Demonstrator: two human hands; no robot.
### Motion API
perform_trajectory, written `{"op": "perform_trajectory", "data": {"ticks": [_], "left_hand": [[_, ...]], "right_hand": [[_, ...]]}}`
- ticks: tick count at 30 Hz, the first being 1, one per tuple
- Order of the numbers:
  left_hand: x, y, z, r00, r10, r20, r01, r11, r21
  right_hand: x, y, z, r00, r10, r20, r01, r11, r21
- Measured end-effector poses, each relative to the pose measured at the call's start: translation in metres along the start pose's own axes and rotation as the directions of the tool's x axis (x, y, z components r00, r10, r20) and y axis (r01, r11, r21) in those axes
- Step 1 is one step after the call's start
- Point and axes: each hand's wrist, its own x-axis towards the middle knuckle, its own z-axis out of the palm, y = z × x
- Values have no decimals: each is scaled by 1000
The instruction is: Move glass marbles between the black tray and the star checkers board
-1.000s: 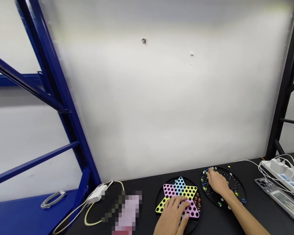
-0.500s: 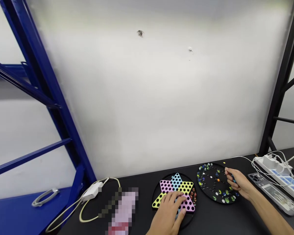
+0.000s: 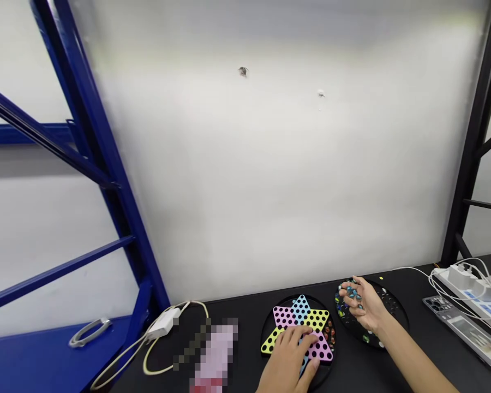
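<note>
A star-shaped Chinese checkers board (image 3: 284, 316), patterned in pink, yellow and blue with black holes, lies on a round black base. My left hand (image 3: 288, 357) rests flat over its lower part, fingers spread. Reddish marbles (image 3: 330, 333) show at the base's right side. To the right is a round black tray (image 3: 395, 311) with marbles of several colours, partly hidden by my right hand (image 3: 370, 311). That hand is turned palm up above the tray, its fingers curled around several blue marbles (image 3: 353, 293).
A phone (image 3: 466, 335) and a white power strip (image 3: 474, 297) with tangled cables are at the right. On the left lie a white adapter (image 3: 163, 323) with a looped cord and a blurred pink item (image 3: 216, 352). A white wall (image 3: 270, 191) stands behind.
My right hand has moved left across the tray and turned palm up, showing the blue marbles. My left hand stays on the board. The whole view has shifted slightly.
</note>
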Motion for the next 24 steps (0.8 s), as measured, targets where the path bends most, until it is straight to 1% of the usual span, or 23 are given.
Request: {"op": "perform_trajectory", "data": {"ticks": [1,2,4,5,7,8,11,15,18,21,24], "left_hand": [[0,1,-1,1000,1,2,-1,1000,0],[0,3,-2,1000,3,2,-3,1000,-2],[0,5,-4,1000,-1,-1,1,1000,-11],[0,6,-4,1000,-9,0,9,1000,-18],[-1,7,-5,999,-33,12,33,999,-40],[-2,7,-5,999,-44,20,45,998,-53],[-3,5,-4,998,-57,30,60,994,-94],[-2,6,-4,995,-81,52,87,989,-123],[-2,11,-8,989,-123,84,134,981,-137],[-1,17,-14,983,-155,98,169,974,-152],[0,22,-18,979,-170,113,186,972,-146]], "right_hand": [[6,5,4,999,-38,-15,36,993,-112],[12,9,8,996,-86,-32,76,967,-242],[25,18,14,984,-171,-45,131,874,-469],[32,23,16,979,-199,-45,142,824,-548],[45,31,21,976,-217,-31,144,740,-657],[50,35,24,974,-225,-12,149,683,-715],[62,46,31,968,-240,75,183,471,-863],[63,59,38,949,-270,161,217,193,-957],[58,67,39,938,-277,209,225,26,-974],[54,71,38,928,-273,254,242,-77,-967],[52,71,37,917,-274,291,269,-115,-956]]}}
